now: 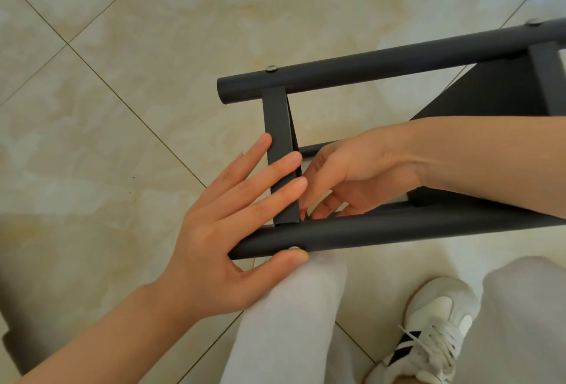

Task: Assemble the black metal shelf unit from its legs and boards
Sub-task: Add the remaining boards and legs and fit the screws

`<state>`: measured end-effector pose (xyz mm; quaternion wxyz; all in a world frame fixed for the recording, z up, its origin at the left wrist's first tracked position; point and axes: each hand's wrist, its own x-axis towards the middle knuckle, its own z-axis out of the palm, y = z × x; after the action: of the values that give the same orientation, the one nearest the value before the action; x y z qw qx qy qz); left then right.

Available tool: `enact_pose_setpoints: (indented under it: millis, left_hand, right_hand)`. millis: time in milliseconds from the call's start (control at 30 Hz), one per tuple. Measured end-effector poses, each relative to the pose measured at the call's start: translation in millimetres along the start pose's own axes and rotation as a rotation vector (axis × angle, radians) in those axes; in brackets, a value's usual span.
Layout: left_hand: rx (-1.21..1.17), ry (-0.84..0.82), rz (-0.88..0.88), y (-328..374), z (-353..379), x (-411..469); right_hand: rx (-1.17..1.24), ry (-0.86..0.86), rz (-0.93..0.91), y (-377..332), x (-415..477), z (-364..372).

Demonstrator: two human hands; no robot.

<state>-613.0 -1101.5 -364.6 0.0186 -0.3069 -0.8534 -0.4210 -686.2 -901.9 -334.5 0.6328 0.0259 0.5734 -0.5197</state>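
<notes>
The black metal shelf unit lies on its side on the tiled floor. Its far round leg [382,65] and near round leg [382,232] run left to right, joined by a flat black board edge [275,117]. A second board [490,89] shows at the right. My left hand [242,227] lies flat with straight fingers across the board edge, and its thumb presses a silver screw head [294,249] on the near leg. My right hand [355,172] reaches inside the frame, fingers loosely bent, fingertips at the joint of board and near leg. Anything between those fingertips is hidden.
Another silver screw head [271,68] sits on the far leg near its left end, a third [534,21] at the far right. My white-trousered knee [294,307] and a white sneaker [435,331] lie just below the near leg. Beige floor tiles [122,46] surround the frame.
</notes>
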Motion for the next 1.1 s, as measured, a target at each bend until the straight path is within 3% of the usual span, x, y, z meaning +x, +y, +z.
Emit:
enact_pose_setpoints:
  millis: [167,400,500,667,767,900,1000,1100]
  left_hand:
    - [0.002,0.005,0.003,0,0,1]
    - [0.004,-0.009,-0.018,3,-2,4]
    - [-0.079,-0.040,-0.078,4,-7,4]
    - [-0.134,-0.047,-0.165,7,-8,2]
    - [-0.206,0.051,-0.293,11,-3,-5]
    - [-0.553,0.216,-0.572,16,14,-10]
    - [-0.697,0.148,-0.691,18,23,-7]
    - [-0.649,0.068,-0.706,19,26,-5]
  right_hand:
    - [-0.018,0.058,-0.037,-2,2,-1]
    - [-0.056,0.007,-0.002,-1,12,-10]
    - [-0.149,-0.018,0.012,-2,13,-15]
    - [-0.311,0.078,-0.063,-1,-8,-17]
    - [-0.411,0.110,-0.092,0,-32,-19]
    - [-0.585,0.198,-0.187,5,-62,-18]
    - [-0.658,0.300,-0.235,6,-73,-17]
    - [-0.828,0.416,-0.184,9,-83,-17]
